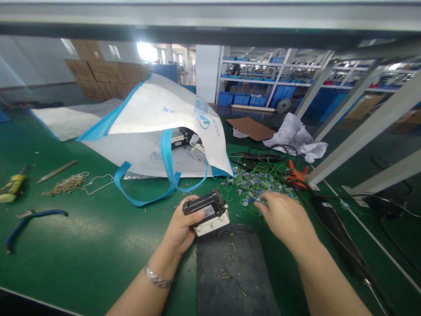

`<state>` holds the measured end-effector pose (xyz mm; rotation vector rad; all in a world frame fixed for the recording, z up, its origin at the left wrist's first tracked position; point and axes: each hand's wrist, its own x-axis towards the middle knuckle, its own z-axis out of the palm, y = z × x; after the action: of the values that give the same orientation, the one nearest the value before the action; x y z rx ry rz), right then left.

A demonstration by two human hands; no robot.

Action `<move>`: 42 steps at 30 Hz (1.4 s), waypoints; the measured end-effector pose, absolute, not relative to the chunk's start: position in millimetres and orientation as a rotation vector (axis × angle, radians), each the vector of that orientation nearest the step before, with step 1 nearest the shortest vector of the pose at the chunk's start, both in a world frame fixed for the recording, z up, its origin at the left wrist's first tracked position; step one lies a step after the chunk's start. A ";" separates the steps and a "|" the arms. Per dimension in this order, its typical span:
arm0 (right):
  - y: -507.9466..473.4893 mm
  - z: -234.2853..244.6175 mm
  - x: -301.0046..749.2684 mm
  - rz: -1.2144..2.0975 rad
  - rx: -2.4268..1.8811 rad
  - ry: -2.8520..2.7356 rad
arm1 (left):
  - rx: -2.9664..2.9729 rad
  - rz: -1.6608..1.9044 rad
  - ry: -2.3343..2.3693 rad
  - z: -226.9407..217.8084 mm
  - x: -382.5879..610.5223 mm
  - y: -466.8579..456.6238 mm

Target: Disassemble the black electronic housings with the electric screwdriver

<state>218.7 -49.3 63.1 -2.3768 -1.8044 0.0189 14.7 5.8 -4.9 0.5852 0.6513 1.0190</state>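
Note:
My left hand [182,230] is closed round a black and white electrical module [205,210], the thumb lying across its label. The black part faces up and the white housing shows along the lower edge. My right hand [284,219] is at the near edge of a tangled pile of blue and clear wire seals [253,184] with green wires. Its thumb stands apart from the fingers, which are partly hidden, and I see nothing held. Below the module lies a dark mat [230,272] with several small brass screws [241,291] scattered on it.
A white bag [164,105] with blue handles lies open, more modules [197,149] inside. Orange-handled pliers [296,175], a black electric screwdriver [342,241] and cables are at right. Blue-handled pliers [33,215] and a yellow-handled tool [13,188] lie left. Metal posts [365,127] rise at right.

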 end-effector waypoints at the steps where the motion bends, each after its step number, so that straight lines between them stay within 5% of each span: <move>1: -49.5 61.3 212.0 0.121 -2.320 -1.849 | 0.589 1.021 0.650 -4.3 15.1 5.0; 8: -44.3 28.1 173.8 1.093 -1.353 -1.535 | 0.606 1.035 0.576 -3.9 16.7 1.1; 15: -41.5 22.9 176.5 1.179 -1.489 -1.547 | 0.456 1.090 0.508 -8.1 16.2 10.2; 23: -52.9 57.8 202.2 0.993 -1.728 -2.019 | 0.185 0.999 0.592 -6.7 19.3 12.1; 27: -53.5 58.3 197.4 0.648 -1.852 -1.875 | 0.184 0.942 0.591 -9.3 27.6 6.1; 35: -44.8 32.8 166.1 -0.096 -1.522 -1.811 | 0.175 0.874 0.627 -11.6 35.9 -2.5; 42: -39.3 20.6 172.8 -0.228 -1.484 -1.723 | 0.140 0.766 0.568 -4.3 34.2 -5.9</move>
<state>172.8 -39.3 20.6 -1.4837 -1.7228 -0.2279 34.2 -5.9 -4.3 0.1399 0.5681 0.7657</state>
